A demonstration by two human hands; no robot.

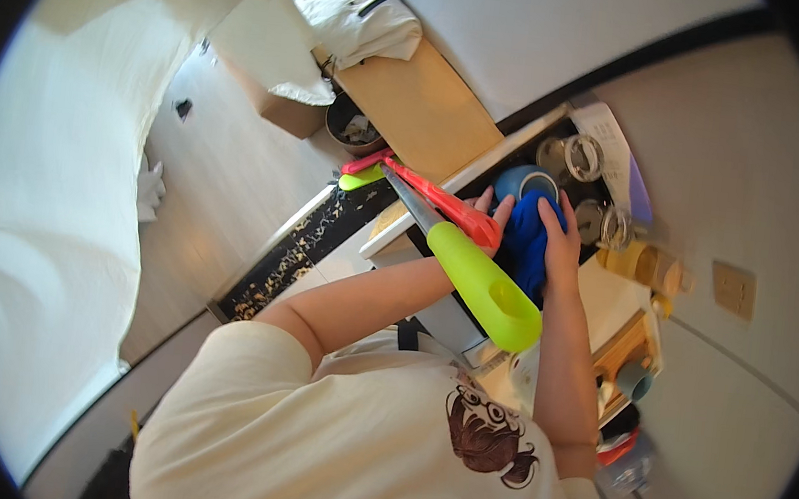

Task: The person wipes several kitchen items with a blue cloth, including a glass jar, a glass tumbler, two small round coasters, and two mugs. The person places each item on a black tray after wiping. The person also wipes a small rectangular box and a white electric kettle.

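Observation:
A blue cup or bowl [511, 180] with a pale ring at one end is in front of me, above a dark tray. The fingers of my left hand [502, 212] rest against its near side; the red handle hides part of this hand. My right hand [565, 240] grips a bright blue cloth [526, 244], bunched against the cup. Between the camera and my left hand, a long-handled tool with a lime-green grip [479, 282] and a red handle [447, 200] slant across the view. A pink and lime-green head [363, 172] shows at their far end.
Clear glass cups [585, 159] stand just beyond the blue cup. A bottle of yellow liquid [636, 264] is to the right, near a wall socket [732, 289]. At the back are a wooden board [421, 100], a waste bin [353, 126] and a cardboard box [287, 109].

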